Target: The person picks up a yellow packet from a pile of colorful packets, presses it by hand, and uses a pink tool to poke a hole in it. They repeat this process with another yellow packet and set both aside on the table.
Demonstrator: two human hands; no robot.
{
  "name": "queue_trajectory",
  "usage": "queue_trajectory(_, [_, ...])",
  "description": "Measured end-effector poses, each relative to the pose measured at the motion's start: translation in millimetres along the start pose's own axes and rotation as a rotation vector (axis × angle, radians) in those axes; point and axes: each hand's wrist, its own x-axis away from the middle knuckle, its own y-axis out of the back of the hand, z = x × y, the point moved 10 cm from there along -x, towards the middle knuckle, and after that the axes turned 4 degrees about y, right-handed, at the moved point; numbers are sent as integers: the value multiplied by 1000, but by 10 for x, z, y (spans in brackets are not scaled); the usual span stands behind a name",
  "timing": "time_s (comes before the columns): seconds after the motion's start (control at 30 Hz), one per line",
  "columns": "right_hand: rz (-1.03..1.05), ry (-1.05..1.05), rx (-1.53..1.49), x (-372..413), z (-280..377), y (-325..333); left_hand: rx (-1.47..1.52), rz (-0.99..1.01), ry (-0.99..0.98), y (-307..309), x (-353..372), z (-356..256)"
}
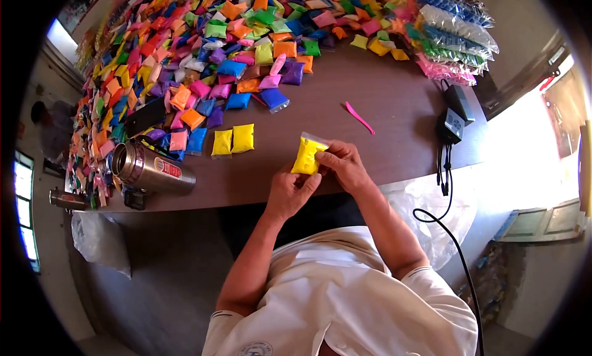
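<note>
Head view, left hand (290,192) and right hand (346,166), each grip pinching one yellow packet (305,159), just above the surface (394,128), flask (153,168) well apart.

A bright yellow packet (306,156) is shown against the dark brown tabletop (382,91). Two more yellow packets (233,139) are seen to its left, a pink strip (359,117) farther off. The silver flask (151,169) is marked with a red label; the far heap (203,41) is many-coloured.
</note>
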Motion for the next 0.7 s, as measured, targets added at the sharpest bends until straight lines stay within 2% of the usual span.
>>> queue_trajectory(0.03, [15, -13, 29, 6, -5, -29, -73, -2, -72, -22, 8, -98])
queue_trajectory(0.2, [27, -47, 96, 26, -17, 5, 65, 43, 75, 11, 11, 28])
queue_trajectory(0.3, [109, 7, 66, 3, 20, -56, 161, 1, 56, 50, 9, -1])
queue_trajectory(0.43, [124, -34, 76, -44, 55, -121, 59, 20, 80, 57, 4, 77])
queue_trajectory(0.53, [143, -46, 108, -75, 6, -173, 72, -18, -5, 31, -13, -53])
queue_trajectory(0.7, [139, -34, 97, -45, 33, -187, -25, 37, 15, 8, -5, 12])
